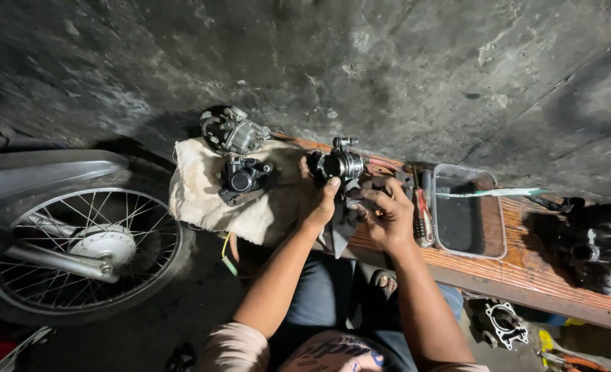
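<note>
- Leaning in from the far left, a motorbike wheel point(78, 251) with thin spokes and a pale hub rests on the dark concrete floor point(147, 331), a silver mudguard point(44, 172) arching over it.
- A stained cream cloth point(195, 193) is draped over the left end of a wooden bench point(526, 269); on it lies a dark engine part point(245, 178), and just behind that a grey metal part point(231, 131) sits at the cloth's far edge by the wall.
- A person seated at the bench reaches forward with both bare arms, knees in dark trousers beneath.
- The left hand point(319, 203) is curled around the underside of a small round metal engine part point(338, 164), thumb up against its side, holding it just above the bench between the cloth and a clear tray.
- The right hand point(388, 213) is closed, fingers bent in around a dark rag point(347, 220) that hangs below the part; what else the fingers pinch cannot be made out.
- Beside the right hand lie red-handled tools point(422, 213) on the wood.
- A clear plastic tray point(502, 213) holds dark liquid, a thin pale-handled tool point(505, 193) resting across its far rim.
- At the far right a larger dark engine block point(598, 244) stands on the bench in shadow.
- Under the bench's right end, a ring-shaped metal casting point(502, 324) lies on the floor.
</note>
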